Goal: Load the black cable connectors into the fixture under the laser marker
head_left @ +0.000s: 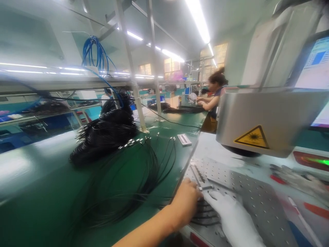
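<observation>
At the left edge of a perforated grey metal plate (250,187): bare left hand (187,196), fingers curled, and white-gloved right hand (227,211), close together at a slim silver metal fixture (206,187), thin black cables (207,217) just nearer; grip of either, cannot tell. Handling, as judged: cables best kept flat and parallel, ends even. Adjacent: silver machine head (277,116) with yellow warning triangle (253,137), limiting room above; loose black cable loops (153,171) on green bench (38,195), liable to drag.
</observation>
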`<state>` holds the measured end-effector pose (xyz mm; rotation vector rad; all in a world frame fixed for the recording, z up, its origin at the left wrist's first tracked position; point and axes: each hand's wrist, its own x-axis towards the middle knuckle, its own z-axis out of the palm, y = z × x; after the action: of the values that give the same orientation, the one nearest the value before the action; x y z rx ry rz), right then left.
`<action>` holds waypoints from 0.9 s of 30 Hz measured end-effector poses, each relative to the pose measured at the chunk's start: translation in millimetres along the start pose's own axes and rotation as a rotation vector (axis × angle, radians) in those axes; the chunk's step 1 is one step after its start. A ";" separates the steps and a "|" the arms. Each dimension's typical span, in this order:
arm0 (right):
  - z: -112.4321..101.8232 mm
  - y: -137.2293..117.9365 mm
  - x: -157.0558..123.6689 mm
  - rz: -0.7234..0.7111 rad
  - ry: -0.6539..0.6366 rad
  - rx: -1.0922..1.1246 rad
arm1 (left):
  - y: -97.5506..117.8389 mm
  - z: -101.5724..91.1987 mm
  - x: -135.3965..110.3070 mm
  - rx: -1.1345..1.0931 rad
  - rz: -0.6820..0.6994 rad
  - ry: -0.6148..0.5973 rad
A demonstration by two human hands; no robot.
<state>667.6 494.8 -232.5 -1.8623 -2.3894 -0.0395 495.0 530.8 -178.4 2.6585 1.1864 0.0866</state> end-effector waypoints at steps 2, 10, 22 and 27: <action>-3.1 0.8 -0.8 0.013 0.049 0.102 | 0.2 0.0 0.4 0.098 0.074 -0.026; -9.5 31.0 -13.0 0.134 0.155 0.556 | -3.9 -2.6 -5.4 0.150 0.148 -0.020; -43.2 35.9 -33.6 0.346 0.216 0.626 | 21.2 7.8 -19.8 -0.063 0.456 0.030; -27.7 32.0 -27.6 0.294 0.205 0.609 | 32.3 8.4 -22.3 0.041 0.489 0.012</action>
<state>707.2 473.6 -209.4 -1.7668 -1.7082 0.4447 504.8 491.9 -178.3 2.9257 0.5207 0.1595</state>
